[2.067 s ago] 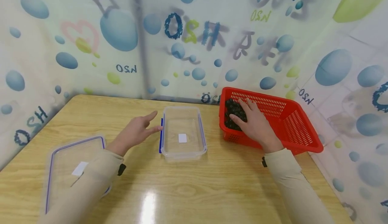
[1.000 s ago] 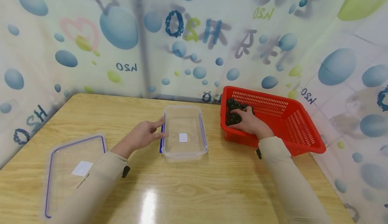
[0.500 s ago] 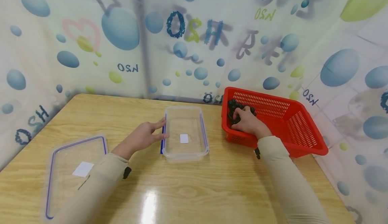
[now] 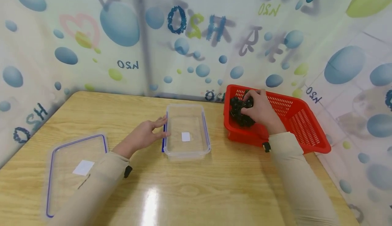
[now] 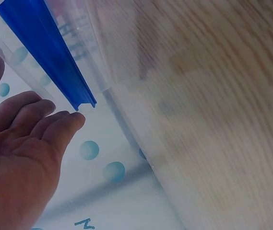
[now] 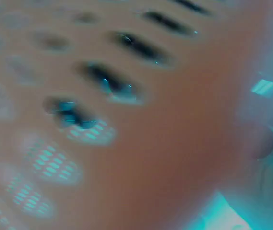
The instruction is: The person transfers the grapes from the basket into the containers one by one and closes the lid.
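In the head view, my right hand (image 4: 261,108) is inside the left part of a red plastic basket (image 4: 245,138). Its thumb and fingers pinch the top of a bunch of dark grapes (image 4: 240,114), which hangs below the fingertips. The right wrist view is blurred and mostly filled by the slotted basket wall (image 6: 174,143), with dark grapes behind the slots. My left hand (image 4: 144,137) lies at the left side of a clear lidless container (image 4: 186,152), fingers fairly straight, fingertips at the rim. The left wrist view has these fingers beside the blue latch (image 5: 50,52).
A clear lid (image 4: 73,188) with a blue seal and a white label lies at the table's left, partly under the left sleeve (image 4: 101,178). Behind the wooden table (image 4: 190,192) hangs a patterned curtain (image 4: 190,49). The basket stands near the table's back right.
My right hand closed on the grapes, then moved up and slightly right, raising part of the bunch. My left hand moved right to the container's edge and stays there.
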### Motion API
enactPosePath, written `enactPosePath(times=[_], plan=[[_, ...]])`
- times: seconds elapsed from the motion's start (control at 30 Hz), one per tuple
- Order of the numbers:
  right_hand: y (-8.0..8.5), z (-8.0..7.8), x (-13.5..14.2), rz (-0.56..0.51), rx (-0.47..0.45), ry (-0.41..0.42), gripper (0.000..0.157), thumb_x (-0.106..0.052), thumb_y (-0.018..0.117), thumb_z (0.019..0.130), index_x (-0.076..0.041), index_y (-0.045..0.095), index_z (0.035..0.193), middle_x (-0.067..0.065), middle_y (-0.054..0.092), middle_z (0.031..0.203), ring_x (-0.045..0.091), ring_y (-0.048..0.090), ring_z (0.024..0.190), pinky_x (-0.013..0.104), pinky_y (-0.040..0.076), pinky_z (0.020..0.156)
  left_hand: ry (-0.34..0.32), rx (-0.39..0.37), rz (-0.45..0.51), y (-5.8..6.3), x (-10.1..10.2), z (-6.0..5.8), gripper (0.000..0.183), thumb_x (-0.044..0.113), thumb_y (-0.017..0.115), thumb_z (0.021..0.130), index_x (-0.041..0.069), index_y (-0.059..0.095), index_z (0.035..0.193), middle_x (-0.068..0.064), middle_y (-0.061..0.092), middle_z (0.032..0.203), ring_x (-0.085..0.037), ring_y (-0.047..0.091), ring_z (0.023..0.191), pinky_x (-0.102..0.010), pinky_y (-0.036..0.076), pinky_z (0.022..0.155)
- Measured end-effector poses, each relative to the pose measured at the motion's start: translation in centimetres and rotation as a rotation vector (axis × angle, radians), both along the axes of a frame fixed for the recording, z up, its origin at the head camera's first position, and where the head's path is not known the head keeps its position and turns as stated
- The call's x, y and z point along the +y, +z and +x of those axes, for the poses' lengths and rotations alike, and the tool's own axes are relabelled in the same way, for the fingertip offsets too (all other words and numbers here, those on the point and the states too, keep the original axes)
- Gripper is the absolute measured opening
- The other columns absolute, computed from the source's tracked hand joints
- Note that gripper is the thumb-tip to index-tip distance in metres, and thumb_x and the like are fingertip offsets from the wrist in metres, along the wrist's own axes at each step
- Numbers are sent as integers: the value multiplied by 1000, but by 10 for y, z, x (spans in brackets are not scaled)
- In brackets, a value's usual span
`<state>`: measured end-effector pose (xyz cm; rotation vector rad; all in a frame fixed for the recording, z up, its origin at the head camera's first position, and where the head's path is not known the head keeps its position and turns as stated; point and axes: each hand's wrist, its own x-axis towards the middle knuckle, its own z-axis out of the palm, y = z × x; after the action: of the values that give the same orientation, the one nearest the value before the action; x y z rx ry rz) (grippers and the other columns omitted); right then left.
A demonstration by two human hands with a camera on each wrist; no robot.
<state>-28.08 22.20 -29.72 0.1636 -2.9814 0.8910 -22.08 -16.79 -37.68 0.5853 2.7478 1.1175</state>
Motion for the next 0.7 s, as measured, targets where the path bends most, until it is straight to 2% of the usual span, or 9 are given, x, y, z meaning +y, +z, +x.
enactPosePath(times=[0.17, 0.33, 0.43, 0.57, 0.7], plan=[[27, 4, -24, -115, 178, -14, 33, -10, 66, 91, -9, 49, 120, 15, 20, 147, 45, 41, 122, 61, 44, 95, 7, 5, -14, 1, -1, 0, 65, 29, 66, 96, 0, 38, 147, -18, 29, 154, -37, 27, 140, -54, 24, 112], [42, 6, -59, -211, 281, 16, 32, -11, 66, 91, -11, 48, 118, 10, 22, 144, 40, 45, 120, 54, 48, 94, 13, 6, -24, 1, -1, 0, 65, 30, 66, 96, 0, 39, 147, -21, 29, 154, -38, 26, 140, -55, 24, 112], [40, 5, -78, -284, 334, 62, 32, -10, 67, 90, -10, 49, 117, 9, 24, 140, 37, 46, 119, 49, 50, 94, 12, 12, -27, 0, -1, 0, 65, 31, 66, 96, 1, 39, 147, -21, 29, 153, -38, 27, 140, -54, 24, 112], [25, 2, -103, -402, 385, 123, 30, -7, 69, 88, -8, 52, 113, 10, 27, 137, 32, 44, 121, 40, 48, 97, 10, 12, -20, 0, 0, 1, 64, 29, 66, 96, 1, 39, 147, -19, 29, 154, -36, 27, 141, -53, 24, 112], [7, -2, -129, -461, 364, 135, 31, -11, 73, 88, -9, 54, 113, 10, 28, 136, 29, 39, 125, 35, 43, 102, 5, 10, -14, 1, 1, 1, 65, 30, 66, 96, 0, 39, 147, -18, 29, 154, -36, 26, 141, -53, 24, 112]])
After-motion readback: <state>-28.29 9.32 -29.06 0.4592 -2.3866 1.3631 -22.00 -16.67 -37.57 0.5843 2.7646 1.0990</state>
